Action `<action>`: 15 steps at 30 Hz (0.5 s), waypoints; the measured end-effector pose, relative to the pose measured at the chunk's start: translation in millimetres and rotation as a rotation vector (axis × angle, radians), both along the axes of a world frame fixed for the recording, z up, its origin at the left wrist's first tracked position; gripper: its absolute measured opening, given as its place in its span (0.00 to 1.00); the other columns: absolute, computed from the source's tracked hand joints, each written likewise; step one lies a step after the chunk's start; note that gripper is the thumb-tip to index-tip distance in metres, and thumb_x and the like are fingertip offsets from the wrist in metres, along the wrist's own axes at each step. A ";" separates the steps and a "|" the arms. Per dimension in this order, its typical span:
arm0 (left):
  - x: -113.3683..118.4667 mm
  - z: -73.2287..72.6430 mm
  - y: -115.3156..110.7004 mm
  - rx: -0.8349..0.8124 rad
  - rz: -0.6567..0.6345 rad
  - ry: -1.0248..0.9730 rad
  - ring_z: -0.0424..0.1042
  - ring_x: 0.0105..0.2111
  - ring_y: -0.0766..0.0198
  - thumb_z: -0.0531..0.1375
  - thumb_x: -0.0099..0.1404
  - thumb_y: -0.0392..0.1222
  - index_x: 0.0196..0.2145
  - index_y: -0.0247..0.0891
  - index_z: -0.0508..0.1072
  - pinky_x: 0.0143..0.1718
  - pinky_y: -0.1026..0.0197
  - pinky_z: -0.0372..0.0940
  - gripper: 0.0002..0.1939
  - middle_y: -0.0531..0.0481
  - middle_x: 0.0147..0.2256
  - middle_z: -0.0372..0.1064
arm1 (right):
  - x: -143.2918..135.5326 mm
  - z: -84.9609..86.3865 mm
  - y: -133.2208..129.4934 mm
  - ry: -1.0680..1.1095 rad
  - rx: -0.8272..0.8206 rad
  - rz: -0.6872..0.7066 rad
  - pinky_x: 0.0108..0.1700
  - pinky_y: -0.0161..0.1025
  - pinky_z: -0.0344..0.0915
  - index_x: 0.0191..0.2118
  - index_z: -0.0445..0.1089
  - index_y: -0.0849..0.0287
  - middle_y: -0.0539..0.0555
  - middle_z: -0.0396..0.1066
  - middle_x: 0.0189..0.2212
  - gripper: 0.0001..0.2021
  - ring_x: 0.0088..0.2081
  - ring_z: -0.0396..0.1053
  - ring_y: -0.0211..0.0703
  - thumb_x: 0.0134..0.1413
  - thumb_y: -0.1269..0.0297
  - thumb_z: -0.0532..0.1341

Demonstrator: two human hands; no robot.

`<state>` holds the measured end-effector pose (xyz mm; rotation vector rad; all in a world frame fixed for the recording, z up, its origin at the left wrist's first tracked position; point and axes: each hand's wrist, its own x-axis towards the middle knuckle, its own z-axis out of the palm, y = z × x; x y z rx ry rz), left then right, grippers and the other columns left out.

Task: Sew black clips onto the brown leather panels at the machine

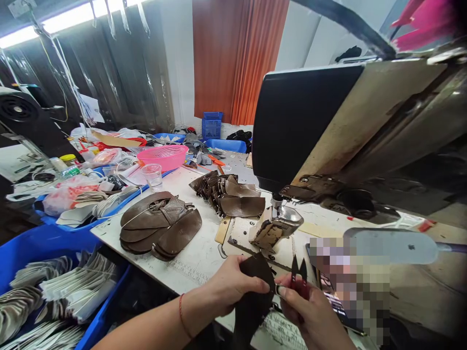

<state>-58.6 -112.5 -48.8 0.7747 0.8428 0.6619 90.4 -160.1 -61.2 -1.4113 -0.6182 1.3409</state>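
The brown piece (255, 274) is held up just on the near side of the machine (306, 126), below its post (275, 228). The left hand (231, 284) has it pinched, thumb on the face near one edge. The right hand (310, 306) is curled round small snips (295, 266), their blades pointing up and slightly apart, with thumb and forefinger at the piece's edge; whether they grip that edge, I cannot tell. The likeliest trouble is the snips: tucked in a hand busy with the edge, they could nick the piece or the left fingers if that wrist turned without care. A loose left pinch would let the piece twist, and a cut made then could stray into good material. Left of the machine, a fanned pile (178, 233) lies with a pale cord (135, 216) over it; a sleeveless forearm brushing it might spread the layers. The cup (152, 177) behind that pile could tip if knocked. Right of the post, the phone (332, 296) lies near the right hand, where a dropped tool might scratch it.
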 end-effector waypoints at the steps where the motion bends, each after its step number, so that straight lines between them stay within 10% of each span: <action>1: 0.3 -1.1 0.4 0.002 0.001 -0.001 0.62 0.18 0.70 0.65 0.39 0.34 0.24 0.33 0.71 0.19 0.67 0.56 0.11 0.55 0.19 0.66 | 0.0 -0.5 0.1 -0.001 0.002 0.011 0.23 0.32 0.38 0.27 0.68 0.63 0.40 0.48 0.15 0.15 0.18 0.44 0.27 0.33 0.59 0.69; 9: -1.9 9.7 17.8 0.042 0.012 0.018 0.64 0.19 0.69 0.64 0.39 0.34 0.26 0.32 0.73 0.22 0.66 0.60 0.11 0.53 0.20 0.68 | -4.3 2.9 10.2 -0.213 0.175 -0.004 0.24 0.31 0.54 0.33 0.69 0.60 0.46 0.64 0.21 0.14 0.22 0.57 0.32 0.42 0.56 0.67; 15: -9.4 35.1 54.5 0.094 -0.026 0.092 0.66 0.19 0.68 0.64 0.41 0.33 0.27 0.33 0.72 0.22 0.67 0.61 0.11 0.53 0.20 0.70 | 8.5 21.9 41.3 -0.908 0.848 0.244 0.32 0.32 0.67 0.39 0.70 0.55 0.52 0.72 0.34 0.09 0.32 0.70 0.37 0.53 0.73 0.58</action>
